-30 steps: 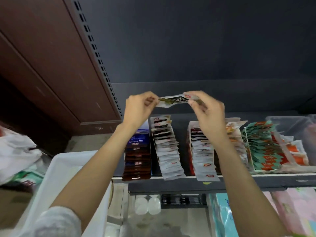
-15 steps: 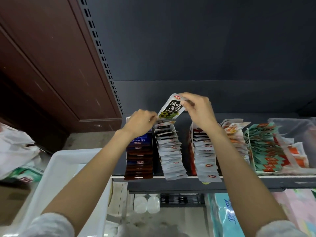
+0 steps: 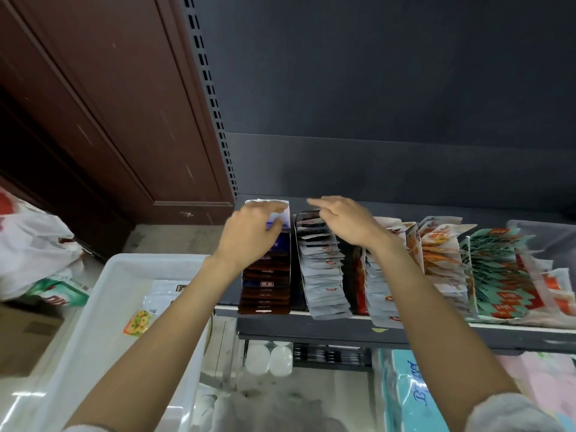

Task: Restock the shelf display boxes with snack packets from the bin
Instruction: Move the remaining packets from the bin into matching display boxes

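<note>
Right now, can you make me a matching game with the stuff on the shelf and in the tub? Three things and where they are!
Things:
1. dark brown and blue packets
2. green and red packets
3. yellow and orange packet

Places:
A. lying in the white bin
B. leftmost row on the shelf, under the left hand
C. far to the right of the right hand

Pairs: 1-B, 2-C, 3-A

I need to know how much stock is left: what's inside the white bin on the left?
In the white bin, a few loose packets show: one with an orange-and-yellow print and pale ones near the far wall. The left forearm hides its right side.
</note>
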`<state>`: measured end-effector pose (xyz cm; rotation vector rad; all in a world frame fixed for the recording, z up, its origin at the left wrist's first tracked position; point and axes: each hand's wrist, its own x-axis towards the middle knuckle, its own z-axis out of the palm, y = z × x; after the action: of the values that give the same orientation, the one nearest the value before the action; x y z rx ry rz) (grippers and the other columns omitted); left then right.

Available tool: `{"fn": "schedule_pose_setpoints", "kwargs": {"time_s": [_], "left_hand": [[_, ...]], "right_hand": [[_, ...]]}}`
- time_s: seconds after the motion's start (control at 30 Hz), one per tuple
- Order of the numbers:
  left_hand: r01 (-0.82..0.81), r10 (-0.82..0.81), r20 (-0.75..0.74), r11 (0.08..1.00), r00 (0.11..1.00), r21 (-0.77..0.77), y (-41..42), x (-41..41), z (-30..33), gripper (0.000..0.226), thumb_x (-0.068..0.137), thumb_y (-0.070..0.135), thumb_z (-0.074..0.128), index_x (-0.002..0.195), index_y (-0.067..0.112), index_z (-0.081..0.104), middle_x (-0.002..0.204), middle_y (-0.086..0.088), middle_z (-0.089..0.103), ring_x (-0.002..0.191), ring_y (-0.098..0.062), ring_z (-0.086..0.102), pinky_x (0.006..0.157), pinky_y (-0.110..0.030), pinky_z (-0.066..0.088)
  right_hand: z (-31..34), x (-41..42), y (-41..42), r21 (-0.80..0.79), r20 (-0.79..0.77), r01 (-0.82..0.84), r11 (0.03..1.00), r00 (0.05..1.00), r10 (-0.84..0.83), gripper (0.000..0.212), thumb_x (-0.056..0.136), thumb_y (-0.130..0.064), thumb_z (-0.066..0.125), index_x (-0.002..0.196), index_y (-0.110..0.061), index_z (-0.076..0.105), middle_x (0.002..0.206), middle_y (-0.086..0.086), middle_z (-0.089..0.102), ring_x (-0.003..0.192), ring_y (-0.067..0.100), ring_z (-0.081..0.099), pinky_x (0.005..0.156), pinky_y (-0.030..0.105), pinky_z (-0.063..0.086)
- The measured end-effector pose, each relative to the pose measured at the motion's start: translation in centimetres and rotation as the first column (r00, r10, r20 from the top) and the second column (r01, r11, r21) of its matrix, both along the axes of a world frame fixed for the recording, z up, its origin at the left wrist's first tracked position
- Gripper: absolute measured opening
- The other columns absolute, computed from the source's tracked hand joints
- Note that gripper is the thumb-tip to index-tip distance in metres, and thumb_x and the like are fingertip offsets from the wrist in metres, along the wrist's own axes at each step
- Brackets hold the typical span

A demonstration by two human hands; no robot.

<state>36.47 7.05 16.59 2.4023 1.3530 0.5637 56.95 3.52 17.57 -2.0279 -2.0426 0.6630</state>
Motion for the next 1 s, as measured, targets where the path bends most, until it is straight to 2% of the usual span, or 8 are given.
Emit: {"fn": "schedule_pose_setpoints", "kwargs": {"time_s": [0.07,0.2,0.33,0.47,0.53,0.63,0.77,1.0], "left_hand": [[-0.167,0.139,0.211,0.979,0.968,0.12,-1.7,-1.4,0.8,0.022,0.092,0.023,0.055,0.111,0.023,0.066,0.097,0.01,0.07,0.086,-0.014,0.064,0.069,-0.028,0.048],[-0.35,0.258,0.477,0.93,0.84,0.114,-4.5,-6.4,0.8,0.018,0.089,0.032,0.048,0.093,0.024,0.063,0.076,0.017,0.06,0.071,-0.006,0.055,0.065,-0.023,0.042],[-0.434,0.373,0.54,0.901,0.754,-0.016,-6.3,-13.0,-1.7,0.012,0.089,0.032,0.048,0.091,0.026,0.058,0.07,0.014,0.058,0.071,-0.005,0.055,0.058,-0.008,0.036],[-0.424,0.475,0.329,0.879,0.816,-0.218,-5.8,-20.4,-7.1,0.017,0.084,0.023,0.053,0.1,0.028,0.059,0.074,0.011,0.062,0.074,-0.006,0.06,0.064,-0.022,0.047],[-0.434,0.501,0.142,0.835,0.854,-0.337,-4.8,-24.1,-10.9,0.025,0.084,0.015,0.061,0.109,0.022,0.059,0.085,0.009,0.065,0.087,-0.017,0.064,0.076,-0.035,0.051],[-0.478,0.505,-0.081,0.739,0.86,-0.475,-3.3,-28.3,-15.4,0.037,0.085,0.01,0.065,0.121,0.012,0.057,0.108,-0.006,0.065,0.102,-0.028,0.062,0.087,-0.034,0.046],[-0.393,0.281,-0.286,0.766,0.916,-0.508,-0.9,-30.9,-19.6,0.055,0.084,0.015,0.063,0.137,0.014,0.045,0.136,-0.011,0.047,0.124,-0.029,0.044,0.101,-0.034,0.036],[-0.123,-0.07,-0.391,0.886,0.918,-0.446,1.8,-32.1,-24.9,0.063,0.088,0.029,0.059,0.144,0.022,0.031,0.15,0.003,0.03,0.139,-0.017,0.025,0.109,-0.029,0.023]], "right_hand": [[0.2,-0.2,-1.0,0.174,-0.057,0.042,0.984,0.998,-0.032,0.041,0.102,-0.023,0.035,0.142,-0.023,0.041,0.146,0.0,0.043,0.138,0.018,0.031,0.115,0.039,0.023],[0.7,-3.2,-4.2,0.615,-0.185,0.128,0.778,0.983,-0.016,0.032,0.093,-0.018,0.044,0.118,-0.013,0.064,0.115,0.0,0.065,0.113,0.016,0.052,0.098,0.031,0.041],[0.1,-10.8,-7.0,0.574,-0.424,0.194,0.796,0.901,0.086,0.028,0.094,-0.018,0.044,0.11,-0.014,0.068,0.099,-0.007,0.069,0.092,0.002,0.063,0.08,0.015,0.049],[-4.2,-20.0,-7.6,0.296,-0.494,0.039,0.954,0.861,0.118,0.03,0.094,-0.023,0.043,0.113,-0.018,0.066,0.102,-0.007,0.069,0.087,0.006,0.065,0.074,0.025,0.055],[-6.8,-24.0,-7.1,0.15,-0.429,-0.05,0.987,0.896,0.111,0.029,0.094,-0.017,0.045,0.118,-0.021,0.062,0.114,-0.006,0.065,0.092,0.014,0.064,0.078,0.032,0.052],[-10.9,-28.9,-5.9,-0.046,-0.299,-0.124,0.991,0.948,0.104,0.038,0.094,-0.013,0.043,0.13,-0.019,0.054,0.13,-0.002,0.052,0.113,0.02,0.054,0.093,0.032,0.045],[-16.5,-33.9,-3.3,-0.252,-0.131,-0.065,0.966,0.991,0.033,0.046,0.095,-0.015,0.045,0.141,-0.015,0.04,0.146,0.006,0.033,0.132,0.026,0.033,0.107,0.034,0.034],[-24.0,-36.8,3.1,-0.221,0.095,0.113,0.969,0.991,-0.094,0.051,0.094,-0.017,0.052,0.141,-0.018,0.036,0.151,0.006,0.028,0.142,0.023,0.021,0.111,0.033,0.025]]}}
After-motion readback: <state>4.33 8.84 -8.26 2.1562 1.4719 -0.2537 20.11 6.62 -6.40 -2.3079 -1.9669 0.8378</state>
